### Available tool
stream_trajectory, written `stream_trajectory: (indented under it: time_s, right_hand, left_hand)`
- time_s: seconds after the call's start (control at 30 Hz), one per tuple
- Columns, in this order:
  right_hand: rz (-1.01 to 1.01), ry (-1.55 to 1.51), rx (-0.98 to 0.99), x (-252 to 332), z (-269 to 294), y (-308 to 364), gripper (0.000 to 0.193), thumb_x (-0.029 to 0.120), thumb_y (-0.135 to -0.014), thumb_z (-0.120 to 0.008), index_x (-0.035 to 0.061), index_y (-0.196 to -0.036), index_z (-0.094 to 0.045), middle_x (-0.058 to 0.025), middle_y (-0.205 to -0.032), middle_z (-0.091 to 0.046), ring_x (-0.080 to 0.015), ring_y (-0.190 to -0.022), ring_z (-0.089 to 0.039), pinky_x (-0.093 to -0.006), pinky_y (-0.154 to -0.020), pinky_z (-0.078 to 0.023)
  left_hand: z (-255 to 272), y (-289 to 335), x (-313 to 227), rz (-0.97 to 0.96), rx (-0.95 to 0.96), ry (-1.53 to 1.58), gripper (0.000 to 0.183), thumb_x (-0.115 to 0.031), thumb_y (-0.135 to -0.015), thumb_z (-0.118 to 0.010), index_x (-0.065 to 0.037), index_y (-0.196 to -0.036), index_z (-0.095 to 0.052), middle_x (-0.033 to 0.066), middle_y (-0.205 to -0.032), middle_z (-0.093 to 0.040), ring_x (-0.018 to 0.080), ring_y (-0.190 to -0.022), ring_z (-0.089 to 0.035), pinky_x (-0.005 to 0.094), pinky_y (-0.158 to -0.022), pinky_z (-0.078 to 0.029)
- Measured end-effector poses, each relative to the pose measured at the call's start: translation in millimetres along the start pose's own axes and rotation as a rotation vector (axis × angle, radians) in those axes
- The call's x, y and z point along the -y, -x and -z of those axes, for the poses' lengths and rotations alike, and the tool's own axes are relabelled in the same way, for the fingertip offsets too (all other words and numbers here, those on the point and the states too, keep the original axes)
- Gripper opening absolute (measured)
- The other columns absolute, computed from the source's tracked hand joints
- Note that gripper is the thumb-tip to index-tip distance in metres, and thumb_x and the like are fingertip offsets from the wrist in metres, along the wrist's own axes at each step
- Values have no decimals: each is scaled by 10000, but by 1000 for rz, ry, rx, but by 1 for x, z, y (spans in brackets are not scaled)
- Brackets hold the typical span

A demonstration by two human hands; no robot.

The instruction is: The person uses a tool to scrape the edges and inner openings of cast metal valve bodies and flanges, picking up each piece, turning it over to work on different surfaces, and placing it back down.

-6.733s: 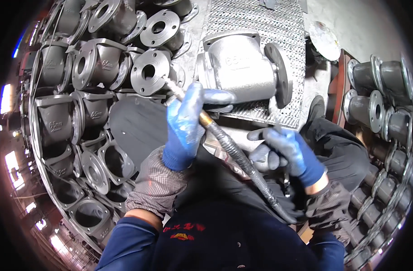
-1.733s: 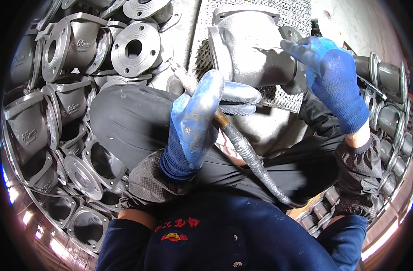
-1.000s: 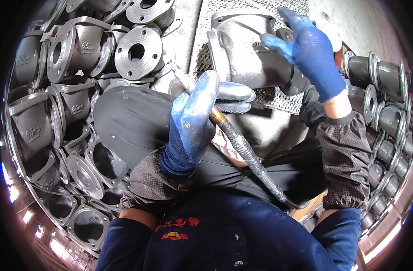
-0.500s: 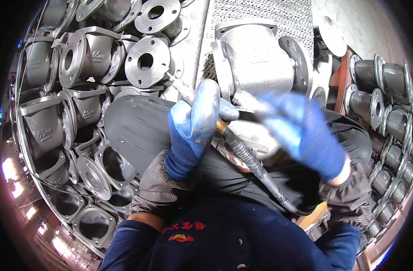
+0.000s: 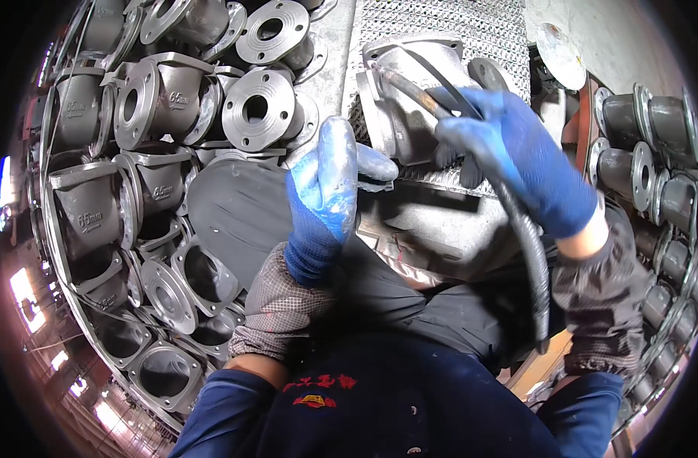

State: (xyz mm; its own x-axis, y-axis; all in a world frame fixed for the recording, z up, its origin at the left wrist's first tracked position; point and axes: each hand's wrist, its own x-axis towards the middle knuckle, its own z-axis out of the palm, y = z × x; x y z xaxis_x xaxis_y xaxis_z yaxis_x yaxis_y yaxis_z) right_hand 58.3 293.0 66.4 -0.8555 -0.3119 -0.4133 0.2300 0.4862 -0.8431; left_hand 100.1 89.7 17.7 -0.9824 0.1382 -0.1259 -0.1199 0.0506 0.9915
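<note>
Both my hands wear blue coated gloves. My left hand is raised over my thigh, its fingers apart and no object visible in it. My right hand grips a hand tool with a black wrapped hose that trails down over my right thigh. From its fist the tool's thin brownish metal shaft points up and left, in front of a grey flanged casting. A narrow dark strip also rises from this hand; what it is I cannot make out. The casting lies on a patterned metal surface.
Rows of grey flanged castings are stacked to my left. More flanged pipe pieces stand in rows at the right, beside a reddish upright. A pale round disc leans at the back right.
The hosed tool has passed from my left hand to my right, which has moved up over the casting. The pale object seen near my right hand no longer shows.
</note>
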Motion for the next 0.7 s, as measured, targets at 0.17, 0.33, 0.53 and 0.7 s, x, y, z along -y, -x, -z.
stream_trajectory:
  time_s: [0.17, 0.33, 0.53, 0.7]
  right_hand:
    - [525, 631, 139, -4, 16, -36, 141, 118, -826, -549, 7, -836, -636, -144, -771, -634, -277, -716, -639, -309, -621, -516]
    - [586, 919, 132, -11, 14, -55, 225, 159, -870, -490, -5, -793, -622, -153, -727, -627, -295, -675, -635, -324, -610, -516]
    - [355, 307, 269, 10, 22, -40, 336, 243, -916, -420, -3, -821, -627, -141, -696, -636, -235, -619, -642, -303, -551, -525]
    - [-156, 9, -100, 39, 51, 15, 361, 141, -855, -518, -88, -1133, -502, -137, -761, -660, -141, -586, -637, -215, -495, -513]
  left_hand:
    - [-3, 3, -6, -222, -114, -40, 519, -232, -994, -299, 69, -757, -648, 144, -685, -652, 177, -582, -614, 271, -605, -514]
    - [-2, 4, -6, -86, -102, 106, 498, -213, -994, -299, 76, -785, -646, 149, -729, -656, 174, -618, -614, 278, -644, -510]
    - [7, 5, -3, -133, -96, 79, 491, -209, -994, -299, 76, -793, -645, 150, -741, -657, 177, -637, -614, 280, -661, -504]
    - [3, 0, 1, -248, -75, -66, 375, -178, -991, -311, 111, -1040, -544, 185, -940, -633, 217, -805, -635, 303, -731, -526]
